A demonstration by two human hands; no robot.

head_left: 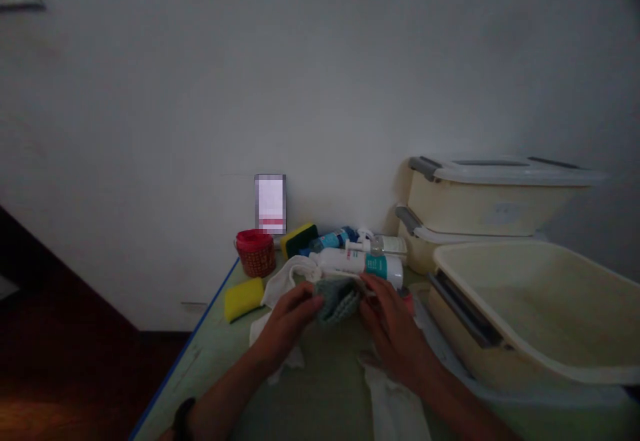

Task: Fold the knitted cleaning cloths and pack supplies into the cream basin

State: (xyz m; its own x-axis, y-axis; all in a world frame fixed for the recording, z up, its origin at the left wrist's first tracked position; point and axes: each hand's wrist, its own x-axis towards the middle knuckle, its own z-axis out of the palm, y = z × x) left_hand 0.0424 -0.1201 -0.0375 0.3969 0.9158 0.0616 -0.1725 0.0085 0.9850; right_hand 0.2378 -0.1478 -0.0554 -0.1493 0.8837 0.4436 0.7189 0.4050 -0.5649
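Between my two hands, above the table, is a small grey-green textured cloth [336, 300], folded or bunched with a dark opening towards me. My left hand [296, 313] is closed on its left side, thumb and fingers pinching the edge. My right hand [387, 318] grips its right edge with the thumb and fingertips. White cloth [290, 280] lies in folds behind and below my left hand. Another white cloth [397, 408] hangs or lies below my right wrist. Something red [407, 304] shows partly behind my right fingers.
A yellow sponge [244, 299], a red woven basket [256, 254] and a yellow-green sponge [300, 240] stand at the left. Bottles, including a white one [345, 261], lie at the back. An open cream bin [500, 361] and a lidded box [490, 204] fill the right. A phone [271, 202] leans on the wall.
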